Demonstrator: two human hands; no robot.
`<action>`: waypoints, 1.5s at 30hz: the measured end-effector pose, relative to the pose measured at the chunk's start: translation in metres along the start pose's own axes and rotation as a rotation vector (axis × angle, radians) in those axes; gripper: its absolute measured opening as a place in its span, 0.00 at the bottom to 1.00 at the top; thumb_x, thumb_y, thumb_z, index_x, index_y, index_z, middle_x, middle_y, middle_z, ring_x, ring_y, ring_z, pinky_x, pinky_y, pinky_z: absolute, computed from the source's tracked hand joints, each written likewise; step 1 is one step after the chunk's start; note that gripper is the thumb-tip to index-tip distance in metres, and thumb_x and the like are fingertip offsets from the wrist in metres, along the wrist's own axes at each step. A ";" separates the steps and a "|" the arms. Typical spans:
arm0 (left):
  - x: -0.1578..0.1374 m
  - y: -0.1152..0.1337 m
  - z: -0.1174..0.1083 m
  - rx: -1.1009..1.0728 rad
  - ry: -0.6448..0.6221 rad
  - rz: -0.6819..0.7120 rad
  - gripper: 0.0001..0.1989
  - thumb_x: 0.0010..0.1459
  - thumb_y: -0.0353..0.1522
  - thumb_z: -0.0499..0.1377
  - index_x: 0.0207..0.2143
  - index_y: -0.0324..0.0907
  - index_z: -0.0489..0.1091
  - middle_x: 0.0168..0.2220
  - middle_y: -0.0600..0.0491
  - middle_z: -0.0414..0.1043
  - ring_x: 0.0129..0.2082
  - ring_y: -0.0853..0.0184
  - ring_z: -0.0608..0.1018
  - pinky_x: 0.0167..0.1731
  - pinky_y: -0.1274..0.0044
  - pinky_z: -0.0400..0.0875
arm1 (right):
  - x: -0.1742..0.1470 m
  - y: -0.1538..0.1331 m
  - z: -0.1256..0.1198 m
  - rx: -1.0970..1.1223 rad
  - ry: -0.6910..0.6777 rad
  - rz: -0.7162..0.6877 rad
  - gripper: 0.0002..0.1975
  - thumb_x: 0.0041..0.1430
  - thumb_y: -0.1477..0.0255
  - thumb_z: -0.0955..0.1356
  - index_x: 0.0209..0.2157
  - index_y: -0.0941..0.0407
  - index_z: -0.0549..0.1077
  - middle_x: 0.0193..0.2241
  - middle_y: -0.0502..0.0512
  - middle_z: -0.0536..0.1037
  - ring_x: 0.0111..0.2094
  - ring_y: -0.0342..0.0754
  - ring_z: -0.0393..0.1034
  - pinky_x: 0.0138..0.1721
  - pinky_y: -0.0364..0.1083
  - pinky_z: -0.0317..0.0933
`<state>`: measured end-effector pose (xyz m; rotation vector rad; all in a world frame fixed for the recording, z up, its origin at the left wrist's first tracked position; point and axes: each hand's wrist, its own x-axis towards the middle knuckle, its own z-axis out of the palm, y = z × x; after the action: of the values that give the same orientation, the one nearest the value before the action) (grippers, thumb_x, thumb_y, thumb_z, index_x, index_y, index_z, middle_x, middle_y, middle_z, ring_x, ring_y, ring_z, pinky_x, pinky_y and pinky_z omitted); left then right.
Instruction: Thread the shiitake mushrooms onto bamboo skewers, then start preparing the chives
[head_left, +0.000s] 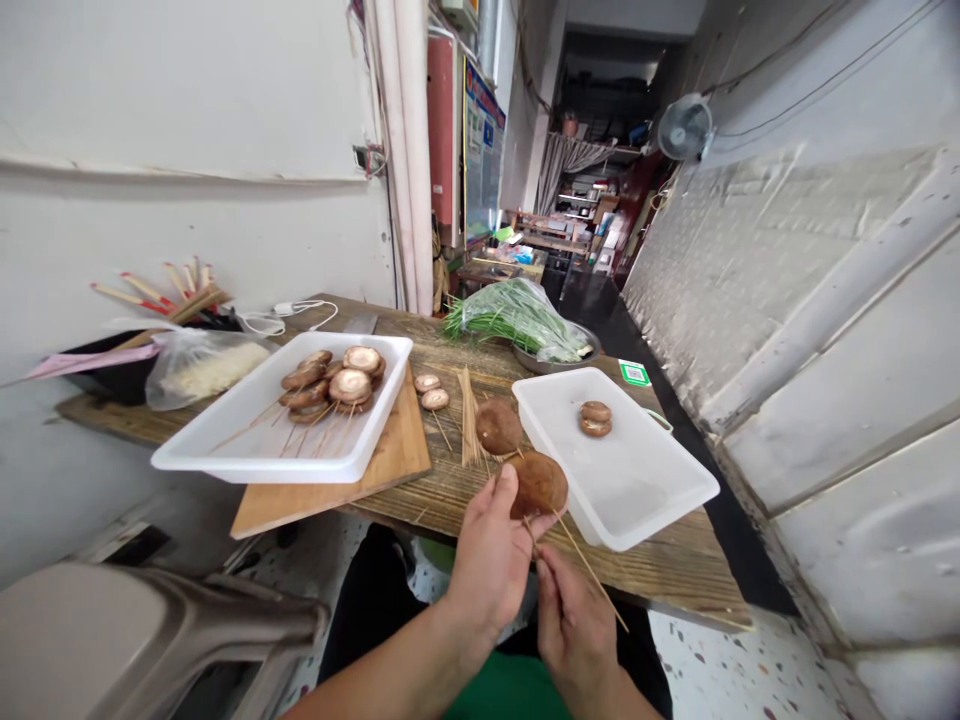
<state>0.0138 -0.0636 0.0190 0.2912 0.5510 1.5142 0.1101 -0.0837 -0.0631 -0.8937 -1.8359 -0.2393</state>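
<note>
My left hand [491, 550] is closed around a large brown mushroom [541, 483], thumb on its near side. A thin bamboo skewer [589, 567] sticks out of that mushroom toward the lower right. With pinched fingers my right hand [574, 605] grips a second skewer [531, 535], whose tip meets the mushroom's underside. Just beyond is another brown mushroom [498, 426]; I cannot tell whether it is on a skewer or lies on the table. Loose skewers [469, 415] lie in a bundle behind it. Two small pale-faced mushrooms [433, 398] with a skewer rest to the left.
On the left, a white tray [187, 450] of skewered mushrooms stands on a cutting board [397, 440]. To the right, another white tray [637, 490] contains two stacked mushrooms [595, 418]. Bagged green chives [517, 320] lie across a metal bowl [559, 365] behind.
</note>
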 end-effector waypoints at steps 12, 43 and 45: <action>-0.004 -0.002 0.000 0.050 -0.027 0.011 0.11 0.55 0.34 0.57 0.37 0.36 0.69 0.38 0.46 0.75 0.41 0.62 0.75 0.41 0.69 0.70 | 0.007 -0.004 0.000 -0.015 0.005 0.034 0.12 0.63 0.76 0.57 0.42 0.63 0.70 0.34 0.64 0.77 0.36 0.49 0.74 0.37 0.45 0.69; 0.026 0.022 -0.023 0.165 -0.095 0.122 0.20 0.54 0.45 0.54 0.42 0.40 0.70 0.44 0.45 0.73 0.47 0.61 0.72 0.48 0.70 0.64 | 0.008 0.012 -0.025 0.298 -0.152 0.281 0.11 0.60 0.74 0.61 0.40 0.58 0.73 0.32 0.57 0.80 0.24 0.45 0.74 0.29 0.42 0.71; 0.037 0.030 -0.022 0.117 -0.135 0.050 0.19 0.54 0.43 0.55 0.41 0.39 0.71 0.43 0.45 0.73 0.44 0.61 0.74 0.46 0.69 0.66 | 0.010 0.010 -0.025 0.328 -0.183 0.265 0.10 0.60 0.74 0.62 0.39 0.58 0.74 0.32 0.57 0.80 0.28 0.46 0.75 0.31 0.42 0.71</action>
<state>-0.0243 -0.0288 0.0093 0.4973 0.5282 1.5007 0.1329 -0.0858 -0.0456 -0.9357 -1.8287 0.3107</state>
